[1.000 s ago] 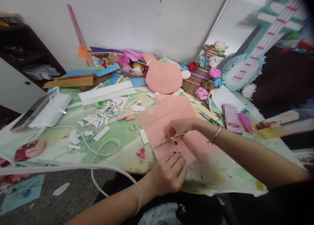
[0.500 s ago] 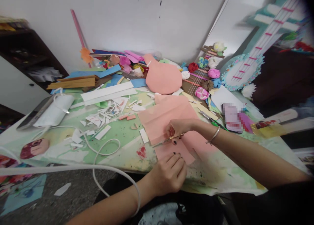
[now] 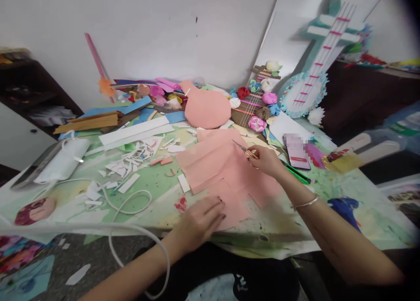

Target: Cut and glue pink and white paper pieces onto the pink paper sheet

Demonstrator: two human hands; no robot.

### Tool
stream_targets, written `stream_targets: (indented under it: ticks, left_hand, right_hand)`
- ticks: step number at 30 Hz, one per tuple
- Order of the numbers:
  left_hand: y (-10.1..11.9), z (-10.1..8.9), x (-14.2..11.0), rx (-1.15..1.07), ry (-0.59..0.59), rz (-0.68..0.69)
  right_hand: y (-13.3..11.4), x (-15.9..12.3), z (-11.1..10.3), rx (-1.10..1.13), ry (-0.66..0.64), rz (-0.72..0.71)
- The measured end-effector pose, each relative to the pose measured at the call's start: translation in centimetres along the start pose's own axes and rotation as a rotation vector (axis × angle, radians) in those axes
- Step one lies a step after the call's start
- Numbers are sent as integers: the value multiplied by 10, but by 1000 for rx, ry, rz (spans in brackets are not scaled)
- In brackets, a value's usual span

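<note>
My right hand (image 3: 264, 162) is closed around a small pair of scissors (image 3: 242, 148), their points toward the upper left, over a pink sheet of paper (image 3: 210, 154). In front of me a smaller pink paper piece (image 3: 231, 207) lies by the sheet's near edge; the two overlap or touch, I cannot tell which. My left hand (image 3: 203, 218) rests with its fingers stretched out on the left side of that smaller piece. Behind the sheet, a pink pear-shaped cutout (image 3: 208, 108) leans on heaped craft materials.
White paper scraps (image 3: 131, 159) lie to the left, beside a looped white cable (image 3: 138, 204). On the right are a phone (image 3: 297, 150) and a green cutter (image 3: 297, 174). A teal paper lute (image 3: 308, 84) stands at the back right.
My right hand has lifted the scissors away from the smaller pink piece, up and to the right. My left hand has loosened from a pinch and straightened its fingers. The view has shifted right.
</note>
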State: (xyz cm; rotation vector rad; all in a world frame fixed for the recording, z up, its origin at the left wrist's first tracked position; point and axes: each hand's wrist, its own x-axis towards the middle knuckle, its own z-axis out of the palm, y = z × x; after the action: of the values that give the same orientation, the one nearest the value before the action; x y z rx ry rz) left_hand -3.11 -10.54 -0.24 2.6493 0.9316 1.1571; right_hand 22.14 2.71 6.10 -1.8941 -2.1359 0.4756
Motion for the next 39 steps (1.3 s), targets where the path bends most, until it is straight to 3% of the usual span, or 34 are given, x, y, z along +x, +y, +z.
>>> stream_targets:
  ticks: [1, 4, 7, 9, 12, 16, 20, 22, 27, 31, 33, 36, 39]
  left_hand:
    - [-5, -4, 3, 26, 3, -88]
    - [-16, -12, 18, 66, -169, -347]
    - [-22, -13, 28, -42, -302, -478]
    - [-25, -10, 30, -142, -309, -557]
    - [-30, -6, 33, -335, -283, -656]
    - [-44, -12, 52, -437, -213, -619]
    - [-72, -19, 80, -456, -88, -584]
    - [-88, -16, 87, -567, -39, -682]
    - [-110, -8, 84, -575, 16, -739]
    - [-114, -27, 71, -542, 20, -718]
    - [-115, -44, 62, -422, -123, -637]
    - [-118, -69, 45, -242, -439, -482]
    - [-122, -79, 29, -149, -594, -386]
  right_hand:
    - [6, -4, 5, -14, 59, 31]
    - [15, -15, 19, -16, 186, 78]
    - [12, -22, 26, 43, 258, 54]
    - [5, -26, 26, 115, 259, 1]
    - [-13, -32, 26, 272, 145, -140]
    - [-32, -29, 28, 460, -57, -315]
    - [-30, -17, 35, 600, -164, -329]
    - [-24, -13, 40, 656, -139, -303]
    - [-12, -5, 59, 731, -26, -212]
    - [-4, 8, 67, 700, 40, -154]
    - [2, 13, 68, 673, 62, -128]
    - [8, 19, 69, 628, 102, -90]
    - [12, 22, 71, 589, 137, -75]
